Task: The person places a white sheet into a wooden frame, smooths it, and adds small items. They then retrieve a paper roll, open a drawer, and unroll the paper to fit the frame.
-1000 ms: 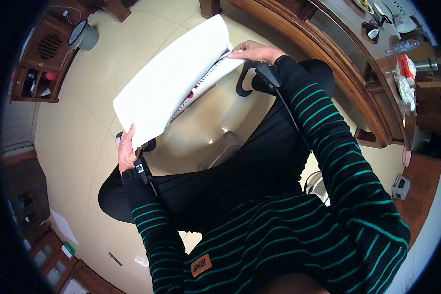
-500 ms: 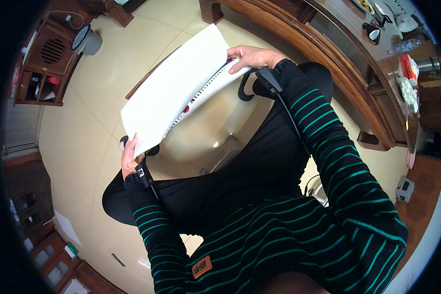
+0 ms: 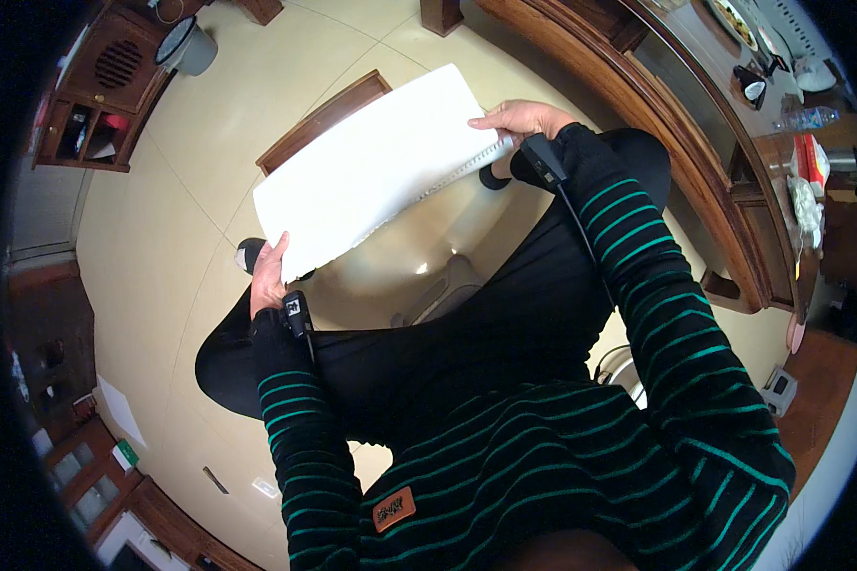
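Between my hands, above my spread knees, is a wide white paper pad [image 3: 371,171] with a row of small binding holes or coils along part of its near edge. Its blank face is turned up, tilted with the right end farther away. My left hand [image 3: 269,276] pinches the near-left corner, thumb on top. At the right end my right hand [image 3: 524,119] grips the pad with its thumb on the face and the other fingers mostly hidden beneath. A dark strap with a small black device circles each wrist.
Behind the pad shows a low wooden piece [image 3: 319,119]. A wooden table [image 3: 676,124] carrying dishes, a plastic bottle [image 3: 805,119] and a tissue pack stands to the right. A grey bin [image 3: 189,48] sits far left by a wooden cabinet [image 3: 105,81]. My feet rest on the tiled floor.
The pad has turned flatter toward me, and the gap that showed dark holes and coloured print has mostly closed. Both hands keep hold. The whole view has shifted slightly.
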The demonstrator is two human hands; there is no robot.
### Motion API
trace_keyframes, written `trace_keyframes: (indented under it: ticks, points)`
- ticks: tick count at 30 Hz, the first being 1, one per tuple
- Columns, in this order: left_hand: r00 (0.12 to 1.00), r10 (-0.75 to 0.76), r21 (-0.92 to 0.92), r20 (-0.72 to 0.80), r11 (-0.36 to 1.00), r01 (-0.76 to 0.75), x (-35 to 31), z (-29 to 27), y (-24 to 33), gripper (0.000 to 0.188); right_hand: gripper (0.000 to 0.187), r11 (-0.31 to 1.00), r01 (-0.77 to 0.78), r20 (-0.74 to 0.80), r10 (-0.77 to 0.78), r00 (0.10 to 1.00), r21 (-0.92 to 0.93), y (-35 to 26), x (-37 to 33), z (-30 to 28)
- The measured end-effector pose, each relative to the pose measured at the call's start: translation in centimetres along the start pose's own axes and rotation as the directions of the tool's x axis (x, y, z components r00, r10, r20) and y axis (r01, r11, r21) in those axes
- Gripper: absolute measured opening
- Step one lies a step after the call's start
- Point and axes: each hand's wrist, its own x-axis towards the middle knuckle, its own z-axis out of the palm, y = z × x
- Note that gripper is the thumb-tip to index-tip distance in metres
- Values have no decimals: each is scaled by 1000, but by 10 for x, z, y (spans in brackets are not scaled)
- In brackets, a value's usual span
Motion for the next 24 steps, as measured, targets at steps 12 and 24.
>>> trace_keyframes:
  ticks: [12,24]
  points:
    - [988,70,107,-138,993,-55,11,-10,-5,44,54,971,-141,29,138,990,194,32,15,41]
    - [988,9,67,-156,998,2,0,-7,3,39,57,958,261,-20,-265,964,-120,5,6,46]
